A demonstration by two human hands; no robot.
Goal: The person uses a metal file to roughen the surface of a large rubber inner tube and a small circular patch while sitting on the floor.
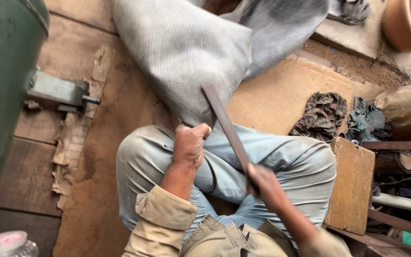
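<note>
Bottom edge cuts off the torso; only tan jacket sleeves and collar show. Bottom left corner: a plastic bottle (pixel 16 242) with pinkish cap, mostly out of frame. Right hand (pixel 261 180), lower centre-right, fist closed round the near end of a long dark flat blade (pixel 227 126); handle is buried in the fist, can't tell its type. Forearm runs up-left from the bottom right. Blade slants up-left, tip end meeting the lower edge of the sack, motion-blurred, so can't tell whether it's cutting in or just lying against the cloth. Left hand (pixel 190 143), centre, clenched tight on the bottom corner of a grey woven sack (pixel 186 52), knuckles up, wrist bent back, sleeve pushed to mid-forearm. Both hands sit over crossed legs in pale blue-grey trousers (pixel 291 162). Sack spreads from the fist to the top centre of frame, its top cut off; contents not visible. Right of the knee: a brown wooden box (pixel 353 185), lid shut, contents hidden. Floor is brown board (pixel 272 95) with torn cardboard strips at left. Left edge: a big green curved drum-like body (pixel 1 95), only partly in frame, with a grey metal bracket (pixel 60 90) beside it. Mid right: crumpled camouflage rag (pixel 320 115) and a dark blue-grey rag (pixel 366 121) just beside it. Upper right corner: rim of a terracotta pot (pixel 407 24), inside not visible.
</note>
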